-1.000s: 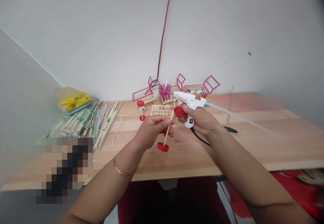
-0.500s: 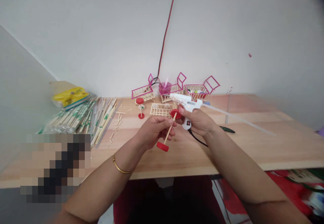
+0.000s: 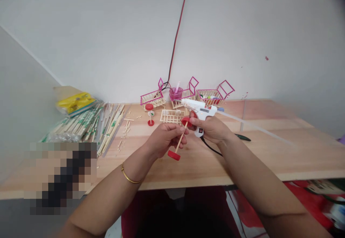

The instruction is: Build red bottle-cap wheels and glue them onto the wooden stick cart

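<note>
My left hand [image 3: 164, 137] is closed on a thin wooden stick [image 3: 180, 141] with a red bottle cap [image 3: 174, 155] at its lower end. Its upper end meets a second red cap [image 3: 185, 121], which the fingertips of my right hand [image 3: 211, 128] press on. That same hand grips a white hot glue gun [image 3: 199, 109], nozzle pointing left, with a clear glue stick [image 3: 242, 121] trailing to the right and a black cord [image 3: 212, 150] running off below. Both hands hover above the wooden table [image 3: 269, 152].
Several small stick baskets with pink frames [image 3: 185, 96] stand against the wall, beside a pink cup [image 3: 175, 93]. A finished stick with two red caps [image 3: 150, 115] stands upright. Wrapped chopsticks [image 3: 91, 126] and a yellow packet [image 3: 74, 101] lie at left. A red wire [image 3: 178, 33] hangs down the wall.
The upper red cap, held apart from the stick a second ago, now sits on the stick's top end. Both hands have shifted only slightly.
</note>
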Available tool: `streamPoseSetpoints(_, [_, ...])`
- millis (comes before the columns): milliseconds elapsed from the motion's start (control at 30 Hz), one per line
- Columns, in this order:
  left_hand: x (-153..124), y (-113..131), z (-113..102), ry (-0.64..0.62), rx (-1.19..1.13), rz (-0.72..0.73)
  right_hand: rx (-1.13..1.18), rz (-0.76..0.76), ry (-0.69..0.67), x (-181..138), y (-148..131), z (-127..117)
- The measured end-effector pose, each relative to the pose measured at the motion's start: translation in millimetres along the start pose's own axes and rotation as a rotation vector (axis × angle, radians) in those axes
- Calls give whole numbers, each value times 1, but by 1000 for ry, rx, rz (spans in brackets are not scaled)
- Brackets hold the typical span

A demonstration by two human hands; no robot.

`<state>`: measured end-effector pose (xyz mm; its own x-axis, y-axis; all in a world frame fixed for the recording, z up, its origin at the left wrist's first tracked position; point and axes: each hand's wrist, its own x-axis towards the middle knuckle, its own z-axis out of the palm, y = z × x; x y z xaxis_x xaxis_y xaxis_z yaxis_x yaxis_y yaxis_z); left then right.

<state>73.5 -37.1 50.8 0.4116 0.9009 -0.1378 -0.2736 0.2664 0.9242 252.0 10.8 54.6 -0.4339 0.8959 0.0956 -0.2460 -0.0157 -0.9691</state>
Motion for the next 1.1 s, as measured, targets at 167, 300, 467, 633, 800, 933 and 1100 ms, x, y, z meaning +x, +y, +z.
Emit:
streamPoseSetpoints(167, [1,-2,0,22,101,45,-206,-45,5,-2,-2,-8])
streamPoseSetpoints(300, [4,-4,-1,47,284,139,-356,-29,-1,-4,-5,-12])
streamPoseSetpoints(467, [8,-8,-8,52,458,271,-281,3,-19,-6,-6,-8])
streamPoseSetpoints(633, [13,-12,-13,37,482,318,-247,1,22,-8,-9,-1])
streamPoseSetpoints(800, [13,-11,-15,43,488,342,-236,-31,23,-7,-8,-1])
streamPoseSetpoints(933, [14,-8,-17,83,447,343,-260,-76,54,-6,-7,-2])
streamPoseSetpoints(1100, [15,-7,-21,111,459,344,-324,-37,80,-9,-9,3])
